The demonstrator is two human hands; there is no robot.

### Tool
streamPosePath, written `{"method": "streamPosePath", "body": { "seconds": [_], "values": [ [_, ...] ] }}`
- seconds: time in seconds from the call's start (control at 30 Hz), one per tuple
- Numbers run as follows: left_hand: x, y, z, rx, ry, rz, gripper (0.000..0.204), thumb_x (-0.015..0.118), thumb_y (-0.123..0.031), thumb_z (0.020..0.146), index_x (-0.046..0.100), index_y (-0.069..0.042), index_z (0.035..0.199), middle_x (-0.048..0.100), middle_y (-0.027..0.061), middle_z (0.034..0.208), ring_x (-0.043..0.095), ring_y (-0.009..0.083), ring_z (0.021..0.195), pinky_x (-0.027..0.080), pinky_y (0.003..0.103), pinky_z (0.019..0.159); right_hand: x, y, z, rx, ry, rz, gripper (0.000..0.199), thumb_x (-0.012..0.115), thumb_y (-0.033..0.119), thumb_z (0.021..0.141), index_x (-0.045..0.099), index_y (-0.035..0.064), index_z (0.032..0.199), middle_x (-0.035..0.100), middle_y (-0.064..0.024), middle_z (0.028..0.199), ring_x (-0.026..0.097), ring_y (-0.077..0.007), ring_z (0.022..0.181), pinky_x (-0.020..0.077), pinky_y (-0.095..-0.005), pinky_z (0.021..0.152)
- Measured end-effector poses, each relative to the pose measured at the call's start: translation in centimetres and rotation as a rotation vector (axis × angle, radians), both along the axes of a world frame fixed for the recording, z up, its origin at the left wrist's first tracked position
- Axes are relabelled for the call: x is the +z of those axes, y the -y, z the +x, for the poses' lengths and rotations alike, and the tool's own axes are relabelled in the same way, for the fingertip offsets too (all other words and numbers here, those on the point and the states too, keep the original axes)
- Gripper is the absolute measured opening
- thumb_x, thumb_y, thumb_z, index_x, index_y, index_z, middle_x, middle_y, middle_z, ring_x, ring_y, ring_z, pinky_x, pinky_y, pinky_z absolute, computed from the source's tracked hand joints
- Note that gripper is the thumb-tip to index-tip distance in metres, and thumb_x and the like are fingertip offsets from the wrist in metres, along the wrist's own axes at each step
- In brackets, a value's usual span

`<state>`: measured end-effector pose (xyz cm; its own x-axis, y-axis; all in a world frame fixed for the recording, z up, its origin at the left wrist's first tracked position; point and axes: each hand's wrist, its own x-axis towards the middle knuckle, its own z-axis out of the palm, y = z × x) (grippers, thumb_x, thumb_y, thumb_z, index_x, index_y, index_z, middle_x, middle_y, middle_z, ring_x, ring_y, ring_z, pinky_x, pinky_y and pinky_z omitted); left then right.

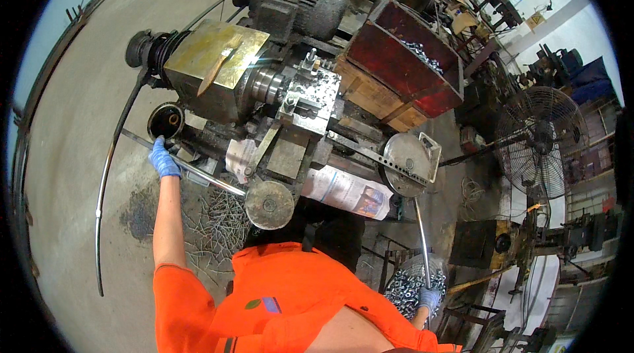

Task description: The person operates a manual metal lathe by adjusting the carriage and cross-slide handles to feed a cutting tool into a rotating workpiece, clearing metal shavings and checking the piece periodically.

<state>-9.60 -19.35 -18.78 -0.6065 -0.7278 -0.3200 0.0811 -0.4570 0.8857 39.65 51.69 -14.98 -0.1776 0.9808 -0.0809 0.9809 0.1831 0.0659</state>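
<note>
My left hand (164,159), in a blue glove, is closed around a shiny metal lever (210,180) that runs to a round grey disc (269,205) at the lathe's front. A dark round cup (165,121) sits just above that hand. At the lower right, my gloved right hand (428,298) grips a long metal lever (421,234) extending from a larger round plate (404,163). Below it is a basket of small metal parts (403,289). Between the hands stands the small lathe, with its chuck (267,86) facing a tool block (314,101) strewn with chips.
A wooden-handled brush-like tool (216,74) lies on the yellowish headstock cover (191,46). Behind are a finned motor (297,8) and a red bin (396,49) holding metal parts. Metal shavings (221,224) litter the floor at left. A caged fan (543,141) stands at right.
</note>
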Motion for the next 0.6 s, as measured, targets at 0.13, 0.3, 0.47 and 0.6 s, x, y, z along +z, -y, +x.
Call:
{"method": "streamPosePath", "body": {
  "seconds": [0.13,0.3,0.47,0.6],
  "values": [
    [-0.1,0.1,-0.1,-0.002,-0.004,0.003,0.015,0.059,-0.016,0.082,0.058,-0.001,0.078,0.060,0.0108,0.064,0.058,0.0215,0.051,0.054,0.031,0.051,-0.1,0.0,0.0,-0.061,0.017,-0.019,0.044,0.068,0.027,0.057,0.064,-0.0037,0.088,0.062,-0.0261,0.090,0.061,-0.0366,0.089,0.0468,-0.0398,0.080],
    [-0.2,-0.2,-0.3,0.003,-0.050,0.036,0.015,0.060,-0.015,0.081,0.058,0.000,0.078,0.059,0.0102,0.063,0.056,0.0196,0.046,0.050,0.029,0.044,-2.2,-0.9,1.8,-0.072,0.006,0.069,0.047,0.077,0.036,0.053,0.065,0.0024,0.084,0.064,-0.0203,0.093,0.061,-0.0347,0.088,0.0483,-0.0401,0.079],
    [0.4,-0.3,-0.2,0.043,-0.037,0.035,0.017,0.061,-0.015,0.079,0.058,0.001,0.077,0.059,0.0096,0.061,0.054,0.0184,0.042,0.047,0.028,0.040,-0.9,0.2,0.7,-0.008,0.009,0.067,0.048,0.074,0.036,0.057,0.064,0.0018,0.089,0.063,-0.0214,0.095,0.061,-0.0356,0.090,0.0481,-0.0396,0.080],
    [0.5,-0.7,-0.4,0.037,-0.036,0.034,0.017,0.062,-0.015,0.078,0.059,0.002,0.077,0.059,0.0105,0.061,0.054,0.0189,0.042,0.047,0.029,0.040,-2.7,-1.5,2.4,-0.001,0.057,0.036,0.045,0.072,0.032,0.058,0.065,-0.0005,0.088,0.063,-0.0230,0.090,0.061,-0.0368,0.085,0.0479,-0.0401,0.077]
  ]
}}
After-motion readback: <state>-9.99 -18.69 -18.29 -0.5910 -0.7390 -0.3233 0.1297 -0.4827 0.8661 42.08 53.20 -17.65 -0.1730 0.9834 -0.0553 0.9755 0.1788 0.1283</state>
